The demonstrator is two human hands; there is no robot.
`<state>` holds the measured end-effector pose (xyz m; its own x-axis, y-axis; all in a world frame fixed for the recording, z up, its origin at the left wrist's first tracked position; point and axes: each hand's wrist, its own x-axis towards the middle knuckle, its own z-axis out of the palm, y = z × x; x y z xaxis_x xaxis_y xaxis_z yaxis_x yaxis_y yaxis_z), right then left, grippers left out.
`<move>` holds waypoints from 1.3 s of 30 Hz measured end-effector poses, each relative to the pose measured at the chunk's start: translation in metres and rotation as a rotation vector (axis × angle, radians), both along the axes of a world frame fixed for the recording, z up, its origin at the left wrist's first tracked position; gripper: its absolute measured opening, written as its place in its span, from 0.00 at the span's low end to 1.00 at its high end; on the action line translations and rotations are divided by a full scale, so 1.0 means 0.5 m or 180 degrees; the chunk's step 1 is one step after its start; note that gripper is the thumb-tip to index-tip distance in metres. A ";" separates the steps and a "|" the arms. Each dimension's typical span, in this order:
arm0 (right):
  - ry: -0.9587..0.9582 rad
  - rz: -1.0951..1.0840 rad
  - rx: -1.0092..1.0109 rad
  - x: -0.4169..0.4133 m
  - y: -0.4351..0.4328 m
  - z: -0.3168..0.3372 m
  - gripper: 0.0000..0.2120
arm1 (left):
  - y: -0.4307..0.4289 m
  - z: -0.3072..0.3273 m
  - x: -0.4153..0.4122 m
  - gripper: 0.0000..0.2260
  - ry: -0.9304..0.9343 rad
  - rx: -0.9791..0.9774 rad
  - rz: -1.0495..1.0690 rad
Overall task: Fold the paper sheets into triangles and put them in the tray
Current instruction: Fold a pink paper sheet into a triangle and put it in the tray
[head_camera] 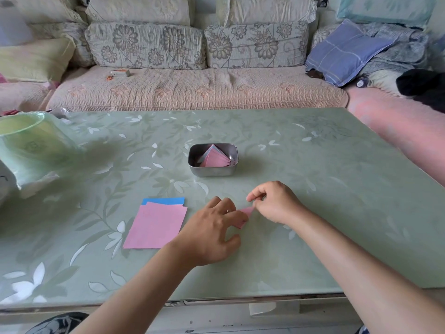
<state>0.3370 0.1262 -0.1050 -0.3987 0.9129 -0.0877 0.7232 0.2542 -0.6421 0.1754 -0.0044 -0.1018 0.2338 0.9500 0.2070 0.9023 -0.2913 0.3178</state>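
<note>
A small folded pink paper [245,214] lies on the green table between my hands, mostly hidden under them. My left hand [212,231] presses flat on its left part, fingers spread. My right hand [274,203] pinches its upper right corner between thumb and forefinger. To the left lies a stack of flat sheets [156,225], pink on top with a blue one [163,201] showing at the far edge. Beyond my hands stands a metal tray [192,162] holding several folded pink and grey triangles [214,157].
A green plastic bin with a bag liner [29,145] stands at the table's left. A floral sofa [192,88] runs along the far edge, with a small box [120,73] on its seat. The table's near edge [216,302] is just below my forearms.
</note>
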 end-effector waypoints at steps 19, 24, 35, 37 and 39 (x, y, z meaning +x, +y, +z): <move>0.0098 0.0170 -0.0019 0.006 -0.006 -0.001 0.08 | 0.002 -0.003 0.002 0.10 -0.0384 -0.0134 0.0095; 0.0111 0.0144 0.0001 0.006 -0.008 0.000 0.07 | -0.019 0.002 -0.006 0.11 -0.0431 -0.0184 0.0013; 0.0088 0.0176 0.0025 0.007 -0.007 -0.001 0.07 | -0.046 -0.001 -0.023 0.11 -0.0446 -0.0192 -0.0090; 0.0085 0.0171 0.0022 0.007 -0.006 -0.002 0.07 | -0.042 0.000 -0.023 0.10 -0.0477 -0.0148 -0.0070; 0.0072 0.0185 0.0031 0.006 -0.005 -0.002 0.07 | -0.032 0.000 -0.019 0.09 -0.0437 -0.0054 -0.0023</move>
<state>0.3401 0.1234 -0.1060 -0.4528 0.8889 -0.0692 0.6924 0.3017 -0.6554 0.1658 -0.0206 -0.1020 0.2111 0.9521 0.2214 0.8479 -0.2911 0.4431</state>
